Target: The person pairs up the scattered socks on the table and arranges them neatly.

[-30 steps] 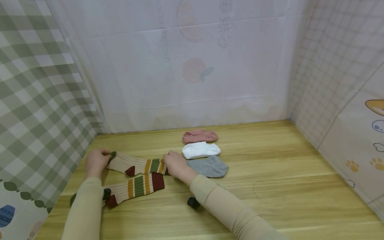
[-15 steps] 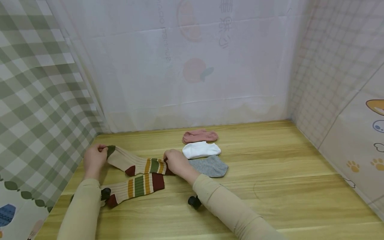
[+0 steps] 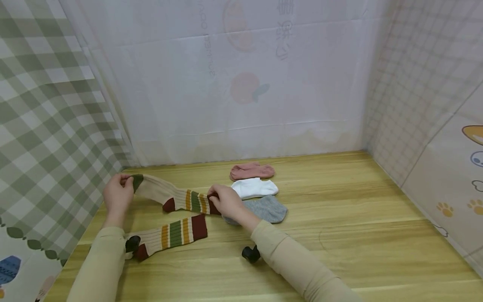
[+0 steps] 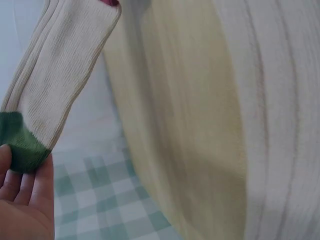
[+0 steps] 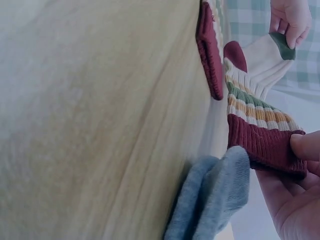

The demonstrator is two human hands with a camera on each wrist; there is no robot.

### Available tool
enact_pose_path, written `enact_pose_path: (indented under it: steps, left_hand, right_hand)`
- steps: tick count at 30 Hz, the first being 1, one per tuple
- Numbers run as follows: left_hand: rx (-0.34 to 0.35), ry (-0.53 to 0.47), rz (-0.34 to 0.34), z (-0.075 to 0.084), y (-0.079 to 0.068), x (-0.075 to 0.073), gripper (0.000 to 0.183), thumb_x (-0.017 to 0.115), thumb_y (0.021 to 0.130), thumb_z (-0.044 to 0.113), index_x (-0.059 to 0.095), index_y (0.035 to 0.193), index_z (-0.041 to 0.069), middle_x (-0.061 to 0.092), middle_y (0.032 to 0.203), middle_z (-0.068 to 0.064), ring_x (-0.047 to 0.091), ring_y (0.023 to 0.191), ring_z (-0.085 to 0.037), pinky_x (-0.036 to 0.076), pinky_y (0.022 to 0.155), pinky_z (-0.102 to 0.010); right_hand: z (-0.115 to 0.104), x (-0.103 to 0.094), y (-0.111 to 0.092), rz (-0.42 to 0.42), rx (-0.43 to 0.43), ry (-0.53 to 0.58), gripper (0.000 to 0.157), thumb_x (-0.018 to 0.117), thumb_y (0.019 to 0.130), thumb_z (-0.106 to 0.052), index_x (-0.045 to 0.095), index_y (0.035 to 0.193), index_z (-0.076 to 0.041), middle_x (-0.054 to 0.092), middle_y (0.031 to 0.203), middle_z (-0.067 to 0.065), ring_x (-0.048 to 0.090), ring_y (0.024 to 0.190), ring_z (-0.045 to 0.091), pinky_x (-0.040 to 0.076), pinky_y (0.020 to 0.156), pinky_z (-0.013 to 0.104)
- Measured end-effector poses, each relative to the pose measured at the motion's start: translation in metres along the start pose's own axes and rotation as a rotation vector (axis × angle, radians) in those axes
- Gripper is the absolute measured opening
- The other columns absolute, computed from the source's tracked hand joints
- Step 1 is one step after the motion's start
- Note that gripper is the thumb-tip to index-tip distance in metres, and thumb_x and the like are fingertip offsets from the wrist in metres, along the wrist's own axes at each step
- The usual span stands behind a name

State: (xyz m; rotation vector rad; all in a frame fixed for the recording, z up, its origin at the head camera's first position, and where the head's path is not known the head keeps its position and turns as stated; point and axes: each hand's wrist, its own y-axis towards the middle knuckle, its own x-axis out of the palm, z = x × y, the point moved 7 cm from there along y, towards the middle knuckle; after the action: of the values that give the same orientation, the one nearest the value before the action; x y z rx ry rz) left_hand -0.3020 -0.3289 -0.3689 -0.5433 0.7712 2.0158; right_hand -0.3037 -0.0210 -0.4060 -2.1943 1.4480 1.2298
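Note:
A long striped sock (image 3: 196, 201), cream with green, mustard and maroon bands, stretches between both hands. My left hand (image 3: 118, 193) pinches its green toe, seen up close in the left wrist view. At the other end, my right hand (image 3: 226, 201) pinches the maroon cuff (image 5: 265, 145) between thumb and fingers. The toe end is raised above the table. A second striped sock (image 3: 175, 235) of the same pattern lies nearer on the wooden table; my left forearm hides its toe. A grey sock (image 3: 268, 209) lies just beyond my right hand, partly covered by it.
Behind the grey sock, a white sock (image 3: 254, 188) and a pink sock (image 3: 252, 171) lie in a row on the wooden table (image 3: 358, 226). A green checked cloth (image 3: 49, 105) hangs on the left, and a pale printed sheet (image 3: 302, 92) stands at the back.
My left hand has risen and moved slightly back, lifting the sock's toe from the table. The right hand has shifted a little right and up with the cuff. The other socks stay put.

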Motion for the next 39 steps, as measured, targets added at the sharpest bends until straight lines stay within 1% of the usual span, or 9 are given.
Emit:
enact_pose_path:
  steps: [3, 7, 10, 13, 21, 25, 29, 33, 39]
  left_hand:
    - [0.037, -0.03, 0.076, 0.009, -0.001, -0.005, 0.024, 0.051, 0.102, 0.011, 0.062, 0.115, -0.007, 0.063, 0.106, -0.024, 0.057, 0.094, -0.032, 0.04, 0.071, -0.03]
    - [0.064, -0.071, 0.155, 0.02, -0.001, -0.012, 0.022, 0.053, 0.101, 0.009, 0.064, 0.112, -0.007, 0.065, 0.104, -0.021, 0.055, 0.087, -0.02, 0.039, 0.07, -0.022]
    - [0.073, -0.088, 0.177, 0.028, -0.003, -0.015, 0.021, 0.055, 0.101, 0.009, 0.065, 0.111, -0.006, 0.066, 0.104, -0.02, 0.052, 0.083, -0.01, 0.039, 0.069, -0.018]
    - [0.105, -0.093, 0.183, 0.036, -0.006, -0.015, 0.02, 0.057, 0.1, 0.008, 0.066, 0.11, -0.006, 0.066, 0.102, -0.02, 0.049, 0.079, -0.005, 0.039, 0.069, -0.017]
    - [0.162, -0.141, 0.134, 0.054, -0.017, -0.009, 0.017, 0.059, 0.099, 0.005, 0.066, 0.108, -0.007, 0.065, 0.099, -0.019, 0.048, 0.077, 0.002, 0.039, 0.069, -0.012]
    - [0.192, -0.149, 0.114, 0.061, -0.022, -0.001, 0.015, 0.06, 0.098, 0.004, 0.067, 0.105, -0.007, 0.066, 0.096, -0.02, 0.048, 0.074, 0.005, 0.038, 0.067, -0.009]
    - [0.223, -0.142, 0.073, 0.068, -0.03, 0.008, 0.013, 0.061, 0.097, 0.004, 0.068, 0.104, -0.005, 0.068, 0.095, -0.019, 0.053, 0.077, -0.003, 0.039, 0.066, -0.01]
    - [0.27, -0.166, 0.018, 0.078, -0.038, 0.019, 0.012, 0.063, 0.097, 0.004, 0.069, 0.103, -0.004, 0.069, 0.094, -0.019, 0.057, 0.078, -0.012, 0.04, 0.065, -0.012]
    - [0.31, -0.21, -0.059, 0.091, -0.051, 0.032, 0.009, 0.064, 0.096, 0.002, 0.069, 0.101, -0.002, 0.07, 0.092, -0.016, 0.06, 0.078, -0.014, 0.043, 0.065, -0.01]
  right_hand:
    - [-0.002, -0.003, -0.001, 0.021, -0.014, 0.033, 0.009, 0.06, 0.1, -0.009, 0.066, 0.106, -0.01, 0.068, 0.099, 0.004, 0.062, 0.079, 0.015, 0.049, 0.069, 0.028]
    - [-0.006, -0.01, -0.003, 0.053, -0.033, 0.061, 0.01, 0.059, 0.1, -0.011, 0.066, 0.108, -0.01, 0.068, 0.101, 0.003, 0.062, 0.082, 0.014, 0.05, 0.071, 0.027]
    - [-0.009, -0.017, -0.006, 0.081, -0.041, 0.073, 0.012, 0.059, 0.101, -0.012, 0.066, 0.11, -0.01, 0.067, 0.104, 0.003, 0.063, 0.087, 0.015, 0.051, 0.074, 0.03]
    - [-0.009, -0.027, -0.009, 0.113, -0.052, 0.076, 0.012, 0.06, 0.1, -0.011, 0.066, 0.11, -0.009, 0.068, 0.104, 0.004, 0.064, 0.089, 0.017, 0.052, 0.077, 0.032]
    - [0.002, -0.059, -0.021, 0.18, -0.097, 0.057, 0.009, 0.062, 0.098, -0.007, 0.067, 0.105, -0.008, 0.068, 0.102, 0.005, 0.064, 0.094, 0.021, 0.052, 0.083, 0.039]
    - [0.008, -0.075, -0.03, 0.214, -0.143, 0.044, 0.007, 0.064, 0.095, -0.001, 0.065, 0.1, -0.006, 0.068, 0.098, 0.007, 0.065, 0.092, 0.024, 0.052, 0.082, 0.041]
    - [0.017, -0.09, -0.039, 0.244, -0.163, 0.009, 0.008, 0.066, 0.094, 0.0, 0.064, 0.101, -0.004, 0.068, 0.099, 0.01, 0.066, 0.095, 0.028, 0.053, 0.083, 0.043]
    - [0.029, -0.103, -0.049, 0.257, -0.134, -0.016, 0.009, 0.066, 0.093, -0.001, 0.065, 0.101, -0.004, 0.068, 0.099, 0.009, 0.065, 0.094, 0.028, 0.052, 0.082, 0.044]
    - [0.043, -0.12, -0.064, 0.258, -0.087, -0.046, 0.009, 0.067, 0.093, -0.001, 0.065, 0.101, -0.006, 0.067, 0.096, 0.008, 0.065, 0.09, 0.029, 0.053, 0.079, 0.045]
